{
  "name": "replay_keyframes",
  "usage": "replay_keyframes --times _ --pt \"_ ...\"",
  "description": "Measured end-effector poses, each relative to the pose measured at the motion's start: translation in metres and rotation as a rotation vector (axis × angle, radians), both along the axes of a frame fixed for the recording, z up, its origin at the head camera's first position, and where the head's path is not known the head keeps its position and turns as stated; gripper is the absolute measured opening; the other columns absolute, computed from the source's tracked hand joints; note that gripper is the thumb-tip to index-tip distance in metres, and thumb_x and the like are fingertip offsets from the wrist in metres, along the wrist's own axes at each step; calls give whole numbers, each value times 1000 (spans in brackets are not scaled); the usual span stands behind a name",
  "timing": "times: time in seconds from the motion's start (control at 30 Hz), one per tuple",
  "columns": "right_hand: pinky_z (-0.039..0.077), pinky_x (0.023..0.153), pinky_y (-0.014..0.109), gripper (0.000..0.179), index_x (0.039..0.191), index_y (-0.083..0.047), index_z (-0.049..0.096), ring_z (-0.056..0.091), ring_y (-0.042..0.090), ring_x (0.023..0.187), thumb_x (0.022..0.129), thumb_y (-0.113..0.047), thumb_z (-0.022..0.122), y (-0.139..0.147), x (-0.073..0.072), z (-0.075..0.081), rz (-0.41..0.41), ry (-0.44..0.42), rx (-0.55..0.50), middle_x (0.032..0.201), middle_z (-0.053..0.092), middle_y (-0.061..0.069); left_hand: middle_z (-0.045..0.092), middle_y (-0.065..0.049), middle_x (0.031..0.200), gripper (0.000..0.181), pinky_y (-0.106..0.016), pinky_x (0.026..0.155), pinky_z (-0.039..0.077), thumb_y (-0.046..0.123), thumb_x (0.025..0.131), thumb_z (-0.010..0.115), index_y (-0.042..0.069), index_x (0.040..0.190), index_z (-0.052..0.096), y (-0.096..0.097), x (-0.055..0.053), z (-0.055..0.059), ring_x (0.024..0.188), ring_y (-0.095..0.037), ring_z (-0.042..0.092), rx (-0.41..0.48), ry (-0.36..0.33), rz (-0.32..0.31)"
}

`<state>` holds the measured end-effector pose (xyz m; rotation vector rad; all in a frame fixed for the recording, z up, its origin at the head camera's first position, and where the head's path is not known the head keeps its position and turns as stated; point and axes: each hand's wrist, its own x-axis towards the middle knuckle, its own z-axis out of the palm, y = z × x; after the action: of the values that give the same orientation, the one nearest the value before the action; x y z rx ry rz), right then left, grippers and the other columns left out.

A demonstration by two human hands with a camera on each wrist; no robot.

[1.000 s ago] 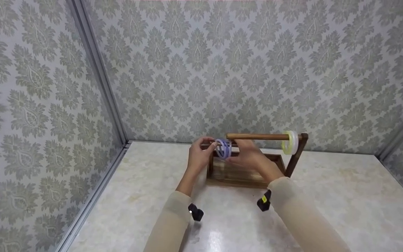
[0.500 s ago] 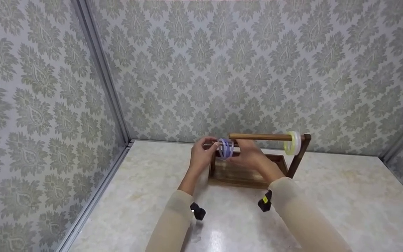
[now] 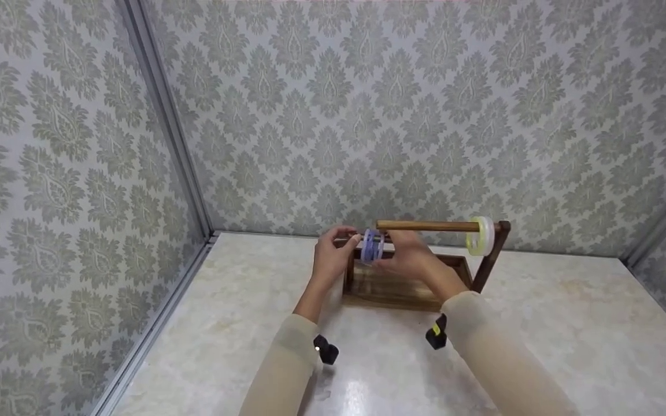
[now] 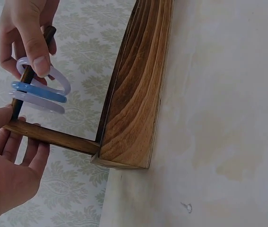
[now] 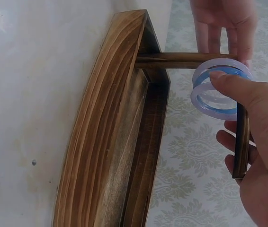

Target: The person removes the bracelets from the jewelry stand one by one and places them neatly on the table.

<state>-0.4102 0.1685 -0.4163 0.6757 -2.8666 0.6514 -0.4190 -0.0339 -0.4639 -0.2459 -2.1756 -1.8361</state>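
A dark wooden bangle stand (image 3: 399,286) has a tray base and two side rods. On its lower left rod hang lilac bangles (image 4: 58,79) and a blue bangle (image 4: 41,91). My left hand (image 3: 330,257) holds the stand where this rod meets its upright (image 4: 58,137), thumb near the joint and fingers against the upright. With thumb and fingers, my right hand (image 3: 417,260) pinches a lilac bangle around the rod; in the right wrist view the thumb (image 5: 228,85) lies over the bangles. Some of the right fingers are behind the rod.
A yellow bangle (image 3: 472,238) and a white bangle (image 3: 488,237) hang at the right end of the higher rod (image 3: 425,226), beside its post (image 3: 492,260). The stand is on a marbled tabletop (image 3: 240,300), with a patterned wall (image 3: 333,115) behind.
The lilac and blue bangles have shifted slightly and sit closer together on the rod. Both hands keep about the same place at the stand.
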Motion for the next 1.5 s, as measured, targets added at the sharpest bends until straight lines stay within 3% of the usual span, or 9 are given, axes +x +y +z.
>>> replay_keyframes --times 0.53,0.73,1.03,1.27,1.4,1.5 --pt "46 112 54 81 154 -6 49 54 38 137 89 -36 88 -1 -2 3 -18 -52 -17 148 57 18 73 -1 116 24 -39 97 57 24 102 75 11 122 75 -4 0 4 111 -21 69 -27 -35 -5" --pt "51 104 53 77 152 -5 53 61 36 126 90 -36 87 4 1 6 1 -25 -2 139 64 17 73 -1 115 21 -39 96 58 24 102 75 15 121 76 -5 0 5 111 -21 69 -33 -32 2" --pt "56 96 49 65 145 -14 60 68 27 110 89 -29 88 25 9 4 -10 -59 -96 124 71 8 74 -1 113 19 -36 93 58 24 100 77 15 117 77 -3 -1 3 109 -19 69 -41 -16 9" --pt "57 95 50 59 136 -8 64 68 30 111 85 -21 90 48 17 1 -10 2 -115 125 72 15 74 -2 112 22 -37 95 57 23 100 77 11 118 76 -1 -1 3 109 -19 69 -64 -15 7" --pt "57 94 51 61 138 -5 61 68 32 111 86 -24 88 56 17 2 -14 35 -86 124 70 17 74 -3 112 26 -38 96 57 23 100 76 7 120 75 -5 -3 6 110 -20 70 -93 4 -4" --pt "55 94 53 62 136 -3 59 65 34 112 87 -29 87 60 16 0 -28 67 -33 122 67 17 75 -3 112 22 -38 96 57 23 101 76 10 118 76 -7 -4 7 109 -20 70 -101 -5 -3"
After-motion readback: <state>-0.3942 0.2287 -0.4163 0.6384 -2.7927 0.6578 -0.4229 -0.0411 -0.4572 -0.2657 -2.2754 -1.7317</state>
